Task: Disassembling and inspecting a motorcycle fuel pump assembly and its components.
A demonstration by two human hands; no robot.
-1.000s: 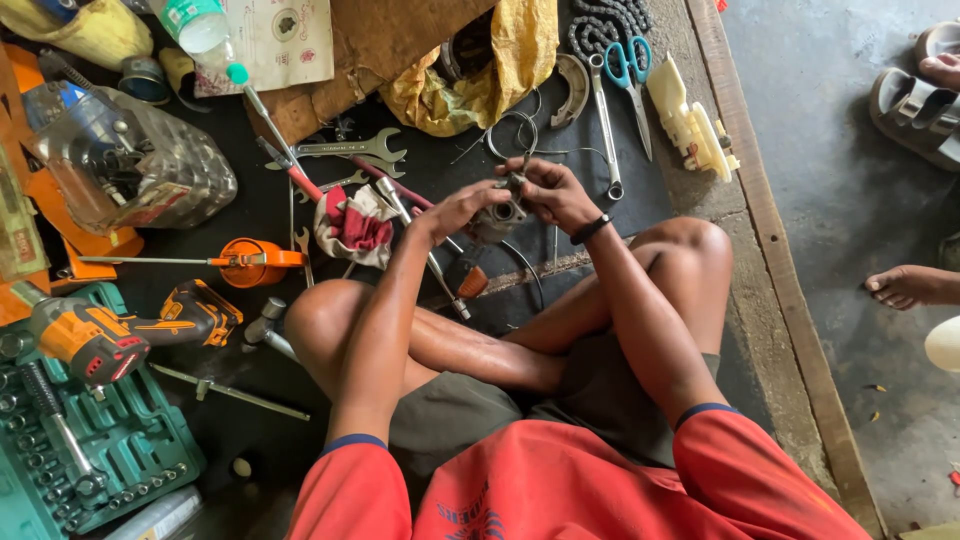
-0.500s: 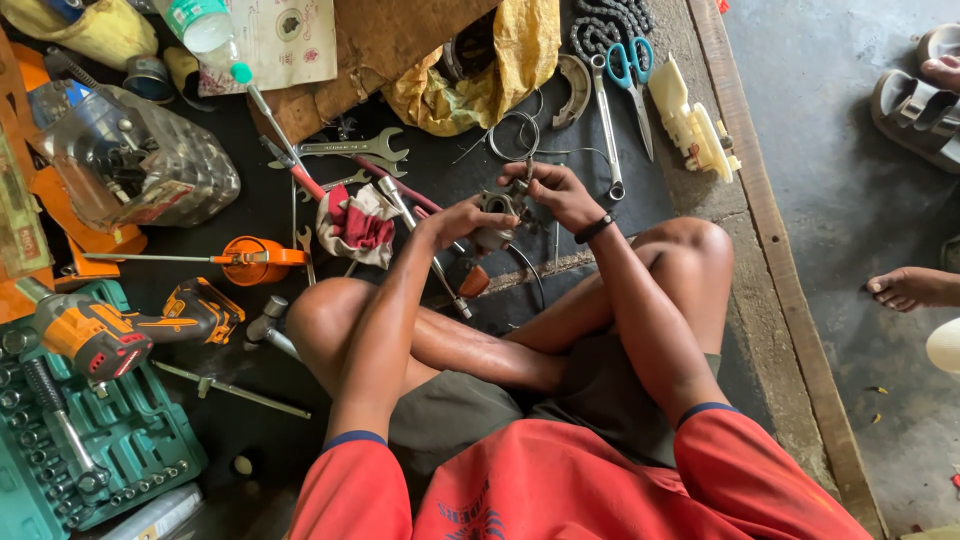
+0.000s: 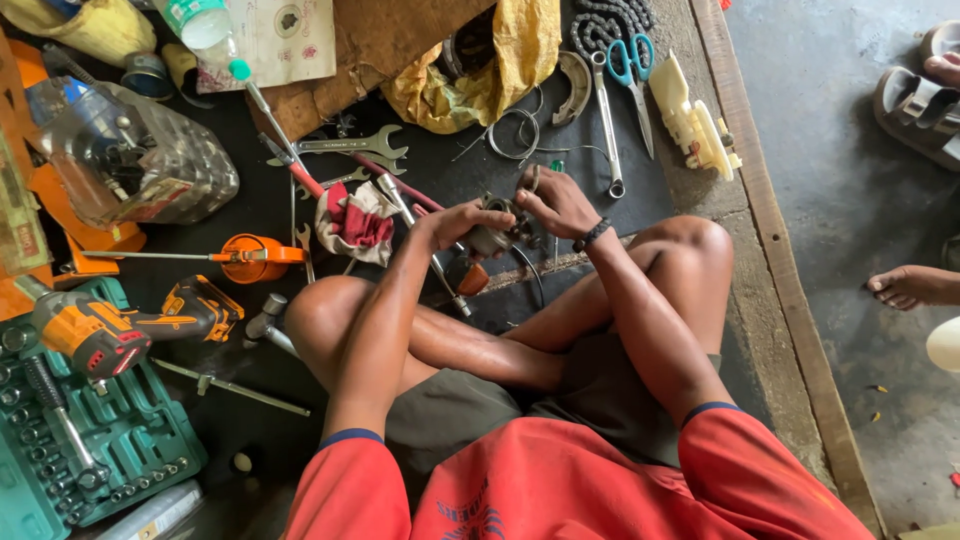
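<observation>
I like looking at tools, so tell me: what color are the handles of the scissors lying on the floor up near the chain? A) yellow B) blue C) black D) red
B: the scissors have blue handles, lying beside a long wrench and near the dark chain, past the person's left hand and right hand, which hold a small metal part.

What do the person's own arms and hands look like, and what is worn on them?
Both arms are bare from the upper arm down. Short red sleeves with a dark blue edge cover the upper arms. The right hand has a dark beaded bracelet at the wrist. The left hand wears nothing. No gloves on either hand.
</observation>
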